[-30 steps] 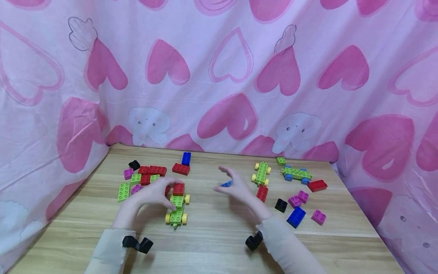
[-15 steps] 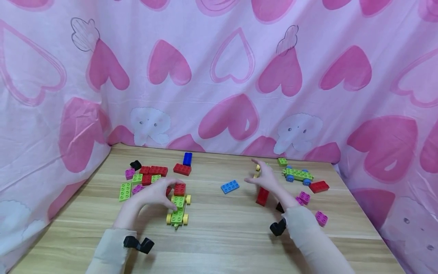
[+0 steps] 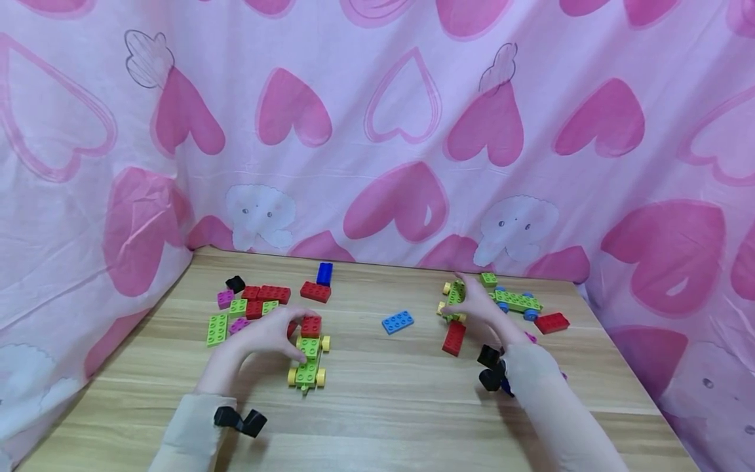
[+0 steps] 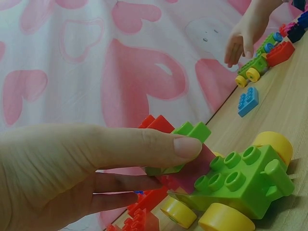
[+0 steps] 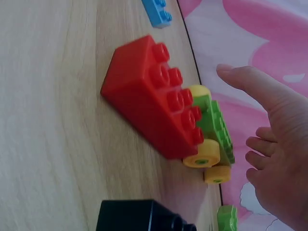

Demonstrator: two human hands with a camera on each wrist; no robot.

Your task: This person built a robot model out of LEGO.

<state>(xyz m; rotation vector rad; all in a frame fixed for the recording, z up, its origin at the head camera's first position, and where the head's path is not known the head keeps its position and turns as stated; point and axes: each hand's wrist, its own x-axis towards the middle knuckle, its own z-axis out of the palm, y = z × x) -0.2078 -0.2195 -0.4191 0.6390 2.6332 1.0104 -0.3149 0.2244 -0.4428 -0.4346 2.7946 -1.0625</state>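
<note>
My left hand (image 3: 268,334) holds a toy car (image 3: 307,375) with a green base and yellow wheels on the left of the table. In the left wrist view, the thumb lies along green bricks (image 4: 192,130) stacked over a pink one on the car, with fingers on the far side. A red brick (image 3: 310,326) shows at the car's far end. My right hand (image 3: 476,305) hovers by a second green car (image 3: 455,293) with yellow wheels. Its thumb and fingers are spread apart in the right wrist view, and whether they touch that car cannot be told.
A red brick (image 3: 454,339) lies before the second car, a light-blue brick (image 3: 398,322) mid-table. A blue-wheeled green car (image 3: 516,301), another red brick (image 3: 552,322) and a black brick (image 3: 488,356) are at right. Several mixed bricks, including a green one (image 3: 217,330), lie at left.
My right hand has moved right, from over the light-blue brick to the second yellow-wheeled car, uncovering the light-blue brick. My left hand keeps its hold on the first car.
</note>
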